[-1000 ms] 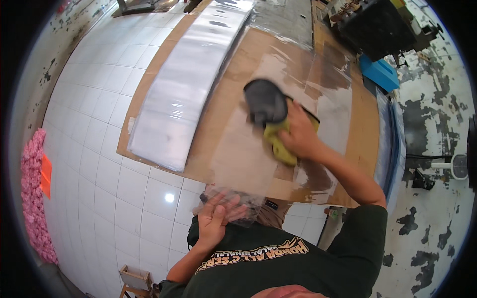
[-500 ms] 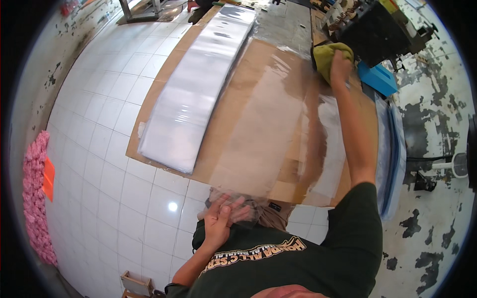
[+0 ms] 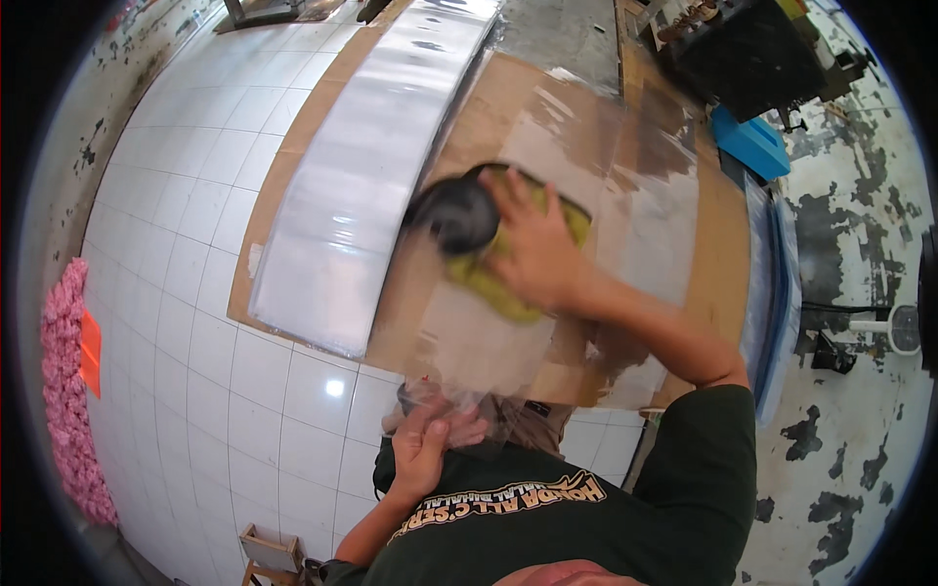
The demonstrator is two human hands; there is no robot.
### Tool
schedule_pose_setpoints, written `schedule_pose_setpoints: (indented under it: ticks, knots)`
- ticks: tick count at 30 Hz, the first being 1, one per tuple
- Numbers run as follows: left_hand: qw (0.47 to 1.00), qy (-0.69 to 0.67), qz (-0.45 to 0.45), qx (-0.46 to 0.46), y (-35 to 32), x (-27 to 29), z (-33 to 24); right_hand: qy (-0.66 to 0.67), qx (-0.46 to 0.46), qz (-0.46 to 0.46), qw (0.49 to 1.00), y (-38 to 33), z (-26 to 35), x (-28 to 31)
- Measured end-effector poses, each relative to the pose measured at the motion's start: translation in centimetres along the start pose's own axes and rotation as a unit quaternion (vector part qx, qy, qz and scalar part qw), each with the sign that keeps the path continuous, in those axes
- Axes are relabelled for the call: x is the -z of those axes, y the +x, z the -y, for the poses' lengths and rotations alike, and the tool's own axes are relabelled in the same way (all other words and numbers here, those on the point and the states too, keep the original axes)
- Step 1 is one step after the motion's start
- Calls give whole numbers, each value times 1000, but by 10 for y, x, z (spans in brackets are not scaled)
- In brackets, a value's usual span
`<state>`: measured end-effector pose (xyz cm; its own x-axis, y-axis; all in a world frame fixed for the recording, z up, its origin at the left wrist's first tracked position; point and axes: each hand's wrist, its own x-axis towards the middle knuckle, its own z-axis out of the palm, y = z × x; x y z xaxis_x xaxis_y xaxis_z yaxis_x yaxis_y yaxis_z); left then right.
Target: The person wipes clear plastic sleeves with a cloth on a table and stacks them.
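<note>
My right hand (image 3: 537, 239), blurred by motion, lies over a yellow-green cloth (image 3: 508, 295) on the table, fingers spread across it. Beside the fingertips is a dark rounded shape (image 3: 459, 215); I cannot tell whether it is a fold of the cloth or a separate thing. Beneath the cloth a clear plastic sheet (image 3: 479, 342) lies on brown cardboard (image 3: 401, 337). At the table's near edge my left hand (image 3: 425, 439) holds the sheet's crumpled near end, thumb on top and fingers seen through the film.
To the left lies a long stack of clear plastic sheets (image 3: 327, 264). A blue box (image 3: 750, 146) and a dark machine (image 3: 738, 63) stand at the far right. Folded plastic (image 3: 772, 303) hangs along the right edge. Pink bundles (image 3: 68, 391) lie by the left wall.
My right hand has brought the cloth from the far right of the table to its middle, left and nearer. My left hand stays at the sheet's near end.
</note>
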<state>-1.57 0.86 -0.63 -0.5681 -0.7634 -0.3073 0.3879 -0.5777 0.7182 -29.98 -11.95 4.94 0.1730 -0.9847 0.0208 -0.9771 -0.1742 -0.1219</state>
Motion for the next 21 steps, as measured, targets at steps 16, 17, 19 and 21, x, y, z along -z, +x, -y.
schedule_pose_setpoints:
  ticks: [16, 17, 19, 21]
  knots:
    - [998, -52, 40, 13, -2, 5, -5, 44, -412, -395, 820, 173, -263, 51]
    - [997, -59, 38, 16, -6, 6, -2, 53, -378, -438, 814, 171, -243, 65]
    - [996, -70, 44, 27, -13, 6, -2, 64, -315, -524, 789, 159, -210, 97]
    - [993, -81, 72, 42, -9, 2, -7, 98, -292, -489, 816, 134, -205, 117]
